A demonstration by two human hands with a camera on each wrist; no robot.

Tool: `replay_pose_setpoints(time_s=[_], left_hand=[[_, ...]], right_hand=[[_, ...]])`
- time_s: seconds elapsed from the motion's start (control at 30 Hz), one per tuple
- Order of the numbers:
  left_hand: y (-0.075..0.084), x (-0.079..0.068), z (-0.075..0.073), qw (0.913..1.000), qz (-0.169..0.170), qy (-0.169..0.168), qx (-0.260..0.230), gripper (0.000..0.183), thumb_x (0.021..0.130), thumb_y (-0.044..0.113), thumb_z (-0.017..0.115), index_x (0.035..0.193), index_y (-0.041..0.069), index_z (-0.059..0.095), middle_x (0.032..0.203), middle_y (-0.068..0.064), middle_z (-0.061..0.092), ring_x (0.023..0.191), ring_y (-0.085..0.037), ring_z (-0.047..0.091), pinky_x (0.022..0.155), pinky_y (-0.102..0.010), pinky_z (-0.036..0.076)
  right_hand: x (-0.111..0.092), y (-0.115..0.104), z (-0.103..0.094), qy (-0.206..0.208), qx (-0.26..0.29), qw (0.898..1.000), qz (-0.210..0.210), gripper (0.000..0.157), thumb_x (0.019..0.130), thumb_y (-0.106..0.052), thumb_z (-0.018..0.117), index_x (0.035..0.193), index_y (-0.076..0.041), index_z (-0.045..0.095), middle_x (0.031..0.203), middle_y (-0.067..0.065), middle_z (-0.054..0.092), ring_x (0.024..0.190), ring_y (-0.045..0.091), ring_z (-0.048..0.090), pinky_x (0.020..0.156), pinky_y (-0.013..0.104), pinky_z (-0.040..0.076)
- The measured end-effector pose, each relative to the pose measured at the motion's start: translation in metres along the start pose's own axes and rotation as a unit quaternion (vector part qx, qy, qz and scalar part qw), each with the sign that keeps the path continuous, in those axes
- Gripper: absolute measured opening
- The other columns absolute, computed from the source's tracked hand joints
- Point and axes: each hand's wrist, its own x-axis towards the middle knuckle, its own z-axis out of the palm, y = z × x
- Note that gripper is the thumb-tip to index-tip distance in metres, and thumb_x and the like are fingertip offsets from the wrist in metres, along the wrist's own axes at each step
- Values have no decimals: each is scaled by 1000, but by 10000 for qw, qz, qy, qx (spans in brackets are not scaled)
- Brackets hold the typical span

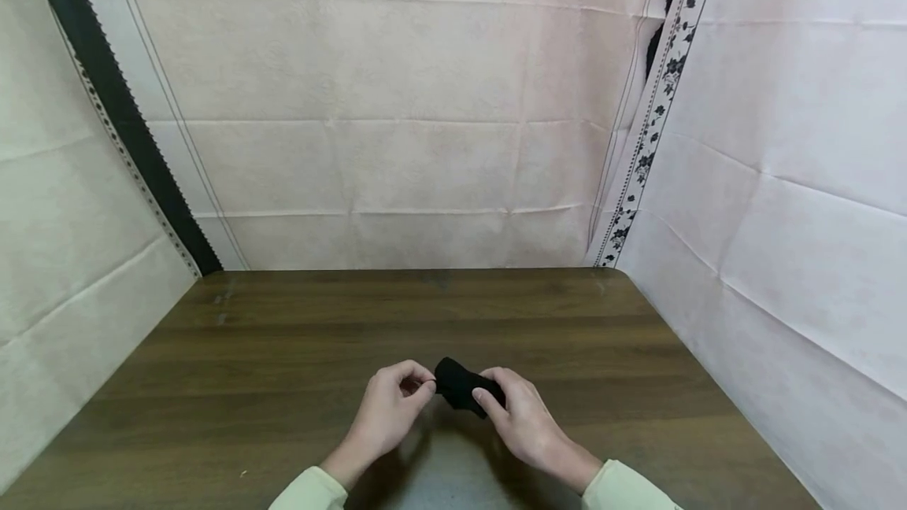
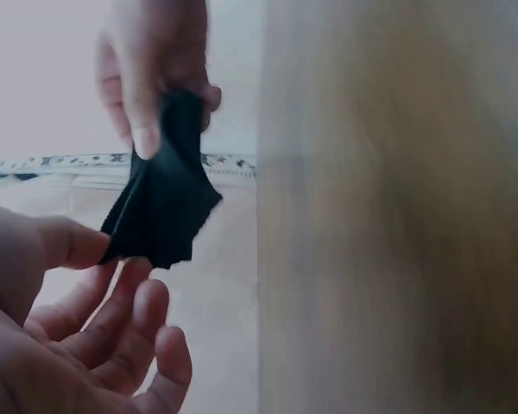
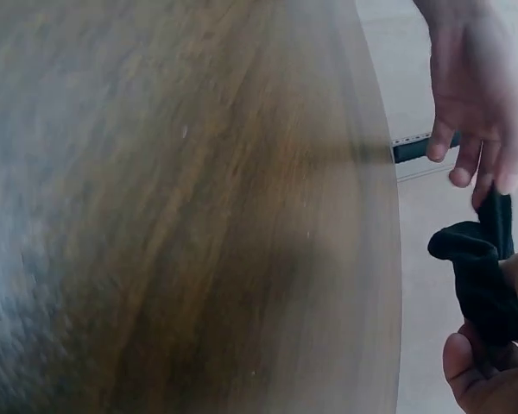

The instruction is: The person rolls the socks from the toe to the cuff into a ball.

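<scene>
A small black sock (image 1: pixel 457 386), bunched and soft, is stretched between both hands above the table. My left hand (image 1: pixel 390 408) pinches one edge of it between thumb and index finger; in the left wrist view the other fingers curl loosely below the sock (image 2: pixel 168 194). On the other side my right hand (image 1: pixel 523 423) grips the thicker part, thumb on the near face and fingers behind. The right wrist view shows the sock (image 3: pixel 482 289) folded over, with a narrow strip pulled up toward the left fingertips. Part of it is hidden inside the right hand.
Under the hands lies a brown wood-grain table (image 1: pixel 319 321). Pale creased sheets stand around it: a back sheet (image 1: pixel 425 164), a left one (image 1: pixel 71 274) and a right one (image 1: pixel 794 258). A black strip (image 1: pixel 135 124) runs down the left corner. A tiny pale speck (image 1: pixel 244 473) lies near the front.
</scene>
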Motion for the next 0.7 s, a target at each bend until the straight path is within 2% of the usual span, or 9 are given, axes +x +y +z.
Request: replay_pose_setpoints(time_s=[0.07,0.13,0.23,0.33,0.4,0.5,0.63,0.7], left_hand=[[2,1,0,9974,-221,-47,-681,3,92,9,72,90,8,73,82,0,67,76,-15,61,69,-27,50],[4,1,0,9893,-503,-96,-1365,6,92,8,72,93,3,73,83,-4,69,78,-19,64,69,-28,51],[7,1,1,9655,-966,-268,-2402,13,93,7,71,99,-4,71,80,-5,70,73,-19,64,66,-29,51],[8,0,2,9394,-1328,-479,-3124,18,95,7,69,104,-8,66,74,-1,67,66,-14,60,62,-26,48],[8,0,3,9274,-1460,-631,-3387,19,96,8,66,106,-8,63,72,1,64,63,-12,55,61,-26,46],[7,-1,3,9179,-1565,-885,-3538,18,99,10,63,107,-5,58,73,0,59,61,-11,49,61,-26,43],[5,-2,4,9153,-1591,-1233,-3487,13,101,12,56,104,-1,55,81,-3,54,61,-12,44,62,-26,42],[5,-2,4,9162,-1580,-1300,-3445,9,99,9,55,102,1,54,85,-5,54,61,-12,42,62,-25,41]], right_hand=[[1,0,0,70,-87,9999,-54,13,101,-26,63,109,-16,66,98,-6,62,84,10,57,72,29,50],[1,1,1,117,-184,9997,-125,12,101,-26,63,108,-16,66,98,-6,63,86,11,58,75,31,51],[2,2,2,177,-315,9991,-222,11,101,-25,64,108,-16,67,98,-7,63,88,10,58,77,32,51],[3,3,3,252,-380,9985,-302,10,100,-23,65,106,-16,67,97,-8,63,88,10,59,77,32,51],[4,3,3,283,-387,9983,-338,9,100,-23,66,105,-16,67,97,-8,63,88,10,59,77,32,51],[5,2,3,327,-332,9981,-393,9,100,-24,65,104,-16,67,97,-7,62,88,10,59,77,34,52],[6,1,3,441,-306,9976,-435,6,100,-22,65,103,-17,66,97,-7,61,86,10,57,74,32,52],[7,0,4,552,-375,9966,-473,5,99,-21,66,103,-18,66,96,-9,60,86,9,57,75,31,51]])
